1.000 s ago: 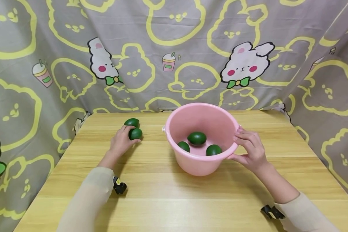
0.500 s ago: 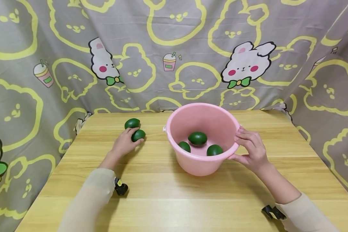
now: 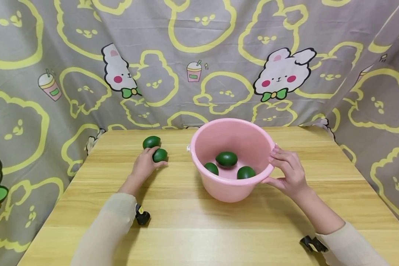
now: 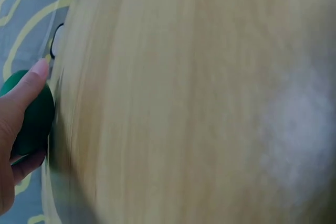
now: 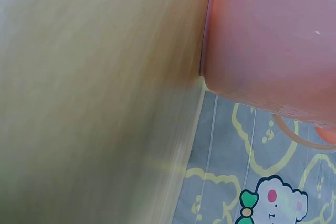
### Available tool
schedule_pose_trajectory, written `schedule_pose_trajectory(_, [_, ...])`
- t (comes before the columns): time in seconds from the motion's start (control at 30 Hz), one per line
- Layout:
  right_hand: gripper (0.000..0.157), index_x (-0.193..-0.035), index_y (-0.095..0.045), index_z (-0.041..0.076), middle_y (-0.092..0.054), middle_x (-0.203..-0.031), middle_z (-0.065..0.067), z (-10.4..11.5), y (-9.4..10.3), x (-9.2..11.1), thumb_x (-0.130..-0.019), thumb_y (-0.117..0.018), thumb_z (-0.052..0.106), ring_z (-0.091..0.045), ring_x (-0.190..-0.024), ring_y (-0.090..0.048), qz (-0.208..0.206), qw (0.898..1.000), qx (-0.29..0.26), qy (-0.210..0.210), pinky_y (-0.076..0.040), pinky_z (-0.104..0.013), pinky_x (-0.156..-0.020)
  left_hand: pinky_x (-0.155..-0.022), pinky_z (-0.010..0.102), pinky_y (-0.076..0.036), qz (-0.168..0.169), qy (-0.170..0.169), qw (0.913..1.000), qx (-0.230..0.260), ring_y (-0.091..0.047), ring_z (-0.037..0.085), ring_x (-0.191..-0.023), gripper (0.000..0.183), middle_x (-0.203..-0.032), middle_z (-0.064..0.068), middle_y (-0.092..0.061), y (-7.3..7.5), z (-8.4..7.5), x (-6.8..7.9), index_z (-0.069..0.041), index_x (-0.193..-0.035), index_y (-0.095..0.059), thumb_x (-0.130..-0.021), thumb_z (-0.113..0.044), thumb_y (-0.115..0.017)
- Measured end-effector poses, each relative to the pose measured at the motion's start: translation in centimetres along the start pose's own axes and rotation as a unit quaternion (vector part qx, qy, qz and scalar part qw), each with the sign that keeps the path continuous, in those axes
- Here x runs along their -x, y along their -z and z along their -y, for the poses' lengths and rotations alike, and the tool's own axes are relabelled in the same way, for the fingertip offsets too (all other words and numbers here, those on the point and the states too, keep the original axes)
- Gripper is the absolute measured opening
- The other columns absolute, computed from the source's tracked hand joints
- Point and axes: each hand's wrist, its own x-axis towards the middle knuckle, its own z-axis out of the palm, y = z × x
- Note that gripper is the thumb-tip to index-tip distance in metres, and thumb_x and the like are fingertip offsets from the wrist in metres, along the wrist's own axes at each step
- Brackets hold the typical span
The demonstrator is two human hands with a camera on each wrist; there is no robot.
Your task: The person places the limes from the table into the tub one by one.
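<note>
My left hand point(image 3: 144, 164) holds a smooth, dark green oval fruit point(image 3: 160, 155) between thumb and fingers, low over the left part of the table. In the left wrist view, the thumb lies across the same fruit point(image 4: 37, 119). Just behind it rests a second green fruit point(image 3: 151, 142). With thumb and fingertips, my right hand point(image 3: 287, 171) grips the right rim of a pink bucket point(image 3: 229, 190), which tips slightly toward me. Several more green fruits lie in it, one point(image 3: 227, 159) at the middle of its bottom. The right wrist view has the bucket's side point(image 5: 273, 40) but not the hand.
The wooden table point(image 3: 199, 236) reaches back to a grey patterned curtain point(image 3: 199, 99), which also hangs at both sides. A pale bucket handle point(image 5: 299, 139) curves behind the bucket in the right wrist view. A black camera mount point(image 3: 142, 216) sits on the left wrist.
My left hand has drawn its green fruit a little to the right, away from the fruit behind. The right hand and the bucket stay where they were.
</note>
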Motion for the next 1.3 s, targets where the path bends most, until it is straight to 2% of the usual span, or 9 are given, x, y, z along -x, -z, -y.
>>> schedule_pose_trajectory(0.17, [0.061, -0.076, -0.06, -0.008, -0.06, -0.077, -0.023, 0.0, 0.0, 0.0, -0.08, -0.064, 0.053, -0.03, -0.088, -0.062, 0.001, 1.0, 0.004, -0.001, -0.045, -0.026, -0.095, -0.08, 0.054, -0.05, -0.008, 0.002, 1.0, -0.005, -0.06, 0.045, -0.1, 0.073, -0.121, 0.027, -0.054, -0.1, -0.1, 0.1, -0.007, -0.133, -0.051, -0.076, -0.044, -0.077])
schedule_pose_trajectory(0.4, [0.061, -0.076, -0.06, -0.008, -0.06, -0.077, -0.023, -0.1, 0.0, 0.0, -0.08, -0.063, 0.053, -0.03, -0.088, -0.062, 0.006, 1.0, 0.007, -0.001, -0.045, -0.025, -0.095, -0.077, 0.054, -0.051, -0.003, 0.015, 0.9999, -0.004, -0.059, 0.046, -0.101, 0.074, -0.125, 0.029, -0.051, 0.0, 0.1, 0.2, -0.008, -0.139, -0.045, -0.08, -0.044, -0.073])
schedule_pose_trajectory(0.8, [0.062, -0.077, -0.06, -0.008, -0.06, -0.078, -0.023, -0.2, 0.0, 0.2, -0.08, -0.063, 0.054, -0.03, -0.09, -0.062, 0.01, 1.0, 0.01, 0.0, -0.044, -0.025, -0.095, -0.083, 0.055, -0.048, -0.011, 0.019, 0.9972, 0.072, -0.057, 0.046, -0.103, 0.066, -0.125, 0.027, -0.051, 1.1, -0.2, 0.7, -0.008, -0.134, -0.05, -0.081, -0.037, -0.074])
schedule_pose_trajectory(1.1, [0.062, -0.076, -0.06, -0.008, -0.06, -0.078, -0.023, -0.2, 0.1, 0.2, -0.08, -0.063, 0.053, -0.03, -0.09, -0.061, 0.009, 1.0, 0.008, 0.002, -0.044, -0.025, -0.096, -0.083, 0.055, -0.048, -0.014, 0.01, 0.9952, 0.097, -0.057, 0.043, -0.103, 0.061, -0.124, 0.024, -0.053, 1.5, -0.6, 1.3, -0.009, -0.133, -0.052, -0.081, -0.034, -0.074])
schedule_pose_trajectory(1.3, [0.061, -0.076, -0.06, -0.008, -0.059, -0.076, -0.023, -0.2, 0.1, 0.1, -0.08, -0.064, 0.053, -0.03, -0.09, -0.062, 0.006, 1.0, 0.004, 0.005, -0.045, -0.026, -0.095, -0.082, 0.055, -0.049, -0.017, 0.008, 0.9937, 0.111, -0.058, 0.042, -0.103, 0.06, -0.125, 0.023, -0.052, 2.6, -1.0, 1.7, -0.009, -0.132, -0.052, -0.081, -0.033, -0.074])
